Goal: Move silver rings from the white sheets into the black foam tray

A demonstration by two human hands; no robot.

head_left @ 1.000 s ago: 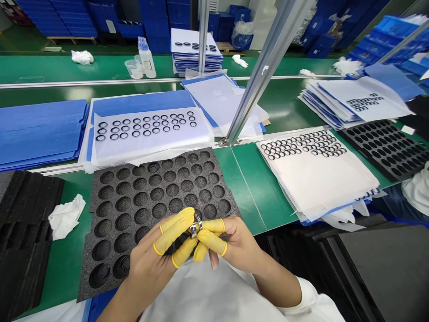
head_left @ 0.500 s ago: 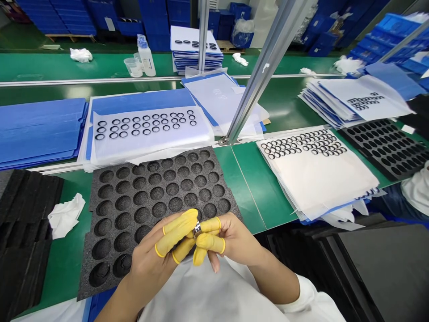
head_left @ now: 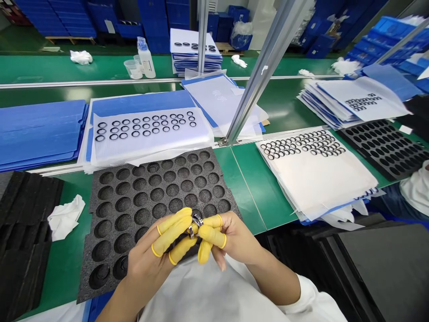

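Note:
My left hand and my right hand meet over the front of a black foam tray, with yellow finger cots on several fingers. Between the fingertips are shiny metal rings. One ring sits by my left fingers, which are closed around it. Another ring is pinched by my right thumb and finger. The two rings touch or overlap; I cannot tell which. Round pockets cover the tray, and dark rings lie in a few of them, such as the ring at the front left corner.
Behind the tray, a white sheet carries rows of black rings. To the right lies a stack of sheets with more rings. A metal post rises at the bench middle. Stacked foam and a crumpled tissue lie left. Another person's sleeve shows at right.
The fingertips have parted slightly, and two ring shapes now show where one small shiny edge showed before. My left hand has shifted a little to the left.

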